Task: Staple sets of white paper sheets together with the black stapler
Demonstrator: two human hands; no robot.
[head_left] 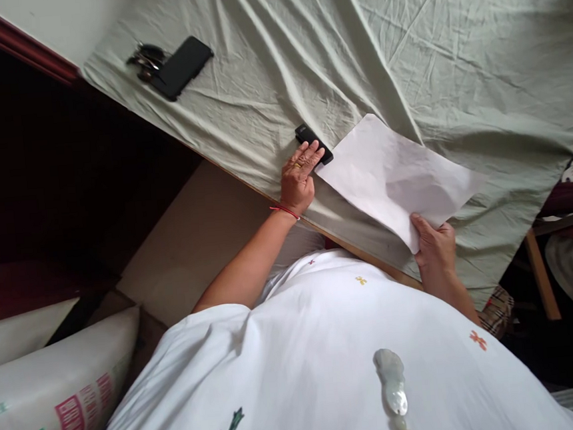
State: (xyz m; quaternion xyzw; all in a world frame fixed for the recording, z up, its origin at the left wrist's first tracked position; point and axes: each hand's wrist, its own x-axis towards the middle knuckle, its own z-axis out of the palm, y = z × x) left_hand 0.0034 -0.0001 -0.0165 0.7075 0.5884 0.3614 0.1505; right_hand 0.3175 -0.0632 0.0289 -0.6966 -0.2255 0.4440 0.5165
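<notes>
A black stapler [314, 143] lies on the cloth-covered table, its near end at the left corner of a white sheet of paper [403, 171]. My left hand [299, 172] grips the stapler from above, fingers over its top; the thumb is mostly hidden. Whether the paper corner sits inside the stapler's jaws, I cannot tell. At the paper's near right edge, my right hand [434, 239] pinches the sheet with the thumb on top and the other fingers underneath. The sheet bends upward a little there.
Wrinkled pale green cloth [254, 77] covers the table. Toward the far left lie a black phone [183, 67] and a bunch of keys [145, 60]. A printed white sack [71, 394] stands at the lower left. A wooden leg [541, 276] shows at the right.
</notes>
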